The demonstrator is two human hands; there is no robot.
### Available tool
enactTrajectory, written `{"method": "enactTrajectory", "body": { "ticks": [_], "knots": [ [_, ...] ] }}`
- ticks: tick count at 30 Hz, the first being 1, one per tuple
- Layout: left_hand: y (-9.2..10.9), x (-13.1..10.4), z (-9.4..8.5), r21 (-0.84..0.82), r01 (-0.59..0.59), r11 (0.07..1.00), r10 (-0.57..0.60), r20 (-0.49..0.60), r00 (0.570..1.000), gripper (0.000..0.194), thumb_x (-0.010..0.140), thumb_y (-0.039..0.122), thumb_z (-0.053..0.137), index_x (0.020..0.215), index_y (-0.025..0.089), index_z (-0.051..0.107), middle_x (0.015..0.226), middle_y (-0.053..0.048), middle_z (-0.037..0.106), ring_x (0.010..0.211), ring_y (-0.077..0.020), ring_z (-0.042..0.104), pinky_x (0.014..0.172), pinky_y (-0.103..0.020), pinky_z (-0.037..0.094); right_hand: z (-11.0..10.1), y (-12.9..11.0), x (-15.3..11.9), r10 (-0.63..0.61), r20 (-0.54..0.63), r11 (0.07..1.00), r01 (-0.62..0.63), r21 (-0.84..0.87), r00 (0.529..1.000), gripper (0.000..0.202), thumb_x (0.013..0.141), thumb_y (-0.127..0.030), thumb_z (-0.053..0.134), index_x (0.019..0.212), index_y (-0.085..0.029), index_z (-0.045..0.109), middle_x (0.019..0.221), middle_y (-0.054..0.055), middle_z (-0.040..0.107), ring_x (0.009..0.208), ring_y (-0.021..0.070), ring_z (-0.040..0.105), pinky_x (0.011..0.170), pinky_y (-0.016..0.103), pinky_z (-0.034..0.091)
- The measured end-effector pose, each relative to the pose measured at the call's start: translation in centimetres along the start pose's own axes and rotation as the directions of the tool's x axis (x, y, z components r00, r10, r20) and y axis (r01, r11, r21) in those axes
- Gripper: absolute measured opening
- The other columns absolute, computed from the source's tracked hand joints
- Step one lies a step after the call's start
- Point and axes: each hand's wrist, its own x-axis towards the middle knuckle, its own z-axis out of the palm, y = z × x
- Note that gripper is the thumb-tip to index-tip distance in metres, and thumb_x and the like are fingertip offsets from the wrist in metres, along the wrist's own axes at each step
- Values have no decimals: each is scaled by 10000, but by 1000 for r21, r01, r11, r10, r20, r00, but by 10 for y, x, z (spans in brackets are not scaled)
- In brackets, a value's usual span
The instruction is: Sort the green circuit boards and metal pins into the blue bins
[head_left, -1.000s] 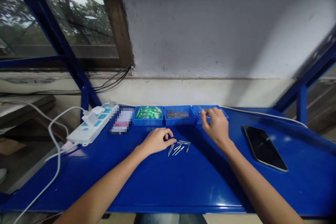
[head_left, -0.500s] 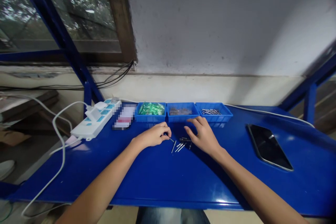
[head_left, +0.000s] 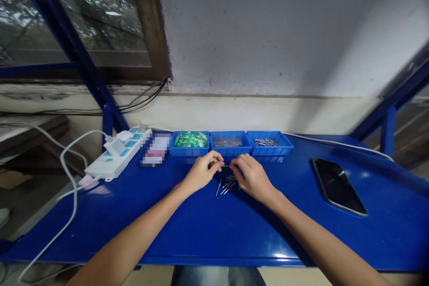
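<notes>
Between my two hands, just above the blue table, a thin metal pin (head_left: 226, 166) spans from fingertips to fingertips. My left hand (head_left: 205, 170) pinches one end of it, thumb against fingers. Closed around the other end is my right hand (head_left: 250, 175); its fingertips partly hide that end. Several loose metal pins (head_left: 226, 187) lie in a small scattered group on the table just below the hands, some tucked by the right hand's fingers.
Along the back stand three blue bins: one with green packets (head_left: 191, 140), one with small brownish pieces (head_left: 228, 142), one with metal pins (head_left: 266, 142). A power strip (head_left: 115, 156) and a pixelated item (head_left: 156, 149) are left; a phone (head_left: 338, 186) lies right.
My left hand has lifted a pin from beside the loose group. The right hand has moved left and closed on its other end. The view has shifted slightly.
</notes>
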Motion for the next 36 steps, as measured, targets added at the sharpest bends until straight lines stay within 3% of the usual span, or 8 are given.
{"method": "enactTrajectory", "body": {
  "ticks": [5,11,15,18,21,24,29,36],
  "knots": [
    [11,-2,-5,152,-100,983,100,12,995,82,850,211,541,894,184,605,803,-3,649,709,-125,598,654,-239,461,1,1,0,41,-24,999,-41,3,999,209,940,-207,360,827,-161,530,736,66,556,691,179,477,641,302,399],
    [10,-1,-4,255,-70,965,80,-32,996,176,902,206,455,832,176,614,759,1,648,709,-129,602,688,-249,455,-3,-5,1,-21,55,999,22,-26,998,179,923,-247,412,859,-181,566,767,57,556,728,176,486,678,297,389],
    [9,-2,-12,291,-121,949,62,205,977,222,918,197,421,1030,215,611,976,-28,634,858,-143,601,766,-261,452,-20,20,4,66,-99,994,-75,-85,993,221,916,-251,407,782,-183,569,729,52,538,710,173,487,674,294,391],
    [7,-5,-22,354,-229,907,39,471,881,255,888,150,454,1028,267,633,1090,-20,560,958,-155,563,832,-269,427,-33,59,1,272,-302,900,-353,-256,914,235,896,-320,443,795,-172,594,763,81,555,765,214,497,705,331,405],
    [2,-7,-28,402,-234,885,-24,542,840,158,862,184,523,935,257,642,1093,-10,528,965,-161,545,827,-267,419,-36,87,-8,408,-338,783,-515,-347,848,279,852,-393,508,929,-147,615,856,123,580,829,266,510,724,386,418],
    [-3,-5,-29,427,-190,884,-45,483,875,106,870,221,520,898,227,622,1022,-19,556,913,-161,550,781,-262,425,-28,80,-11,416,-267,846,-477,-237,869,269,859,-394,503,948,-162,608,866,112,592,835,259,531,757,398,431],
    [-4,1,-21,379,-65,923,-8,189,982,153,890,228,480,864,204,629,855,-19,634,809,-162,584,744,-277,439,-8,21,-1,204,-33,978,-202,55,978,219,880,-352,500,1012,-194,575,841,72,596,824,221,546,750,365,443],
    [7,1,-3,286,-6,958,3,13,1000,275,899,259,466,694,170,625,696,0,653,641,-130,590,648,-239,444,2,-5,-1,10,46,1000,-11,17,999,152,904,-215,450,912,-184,598,808,71,597,762,192,519,676,334,415]
  ]
}}
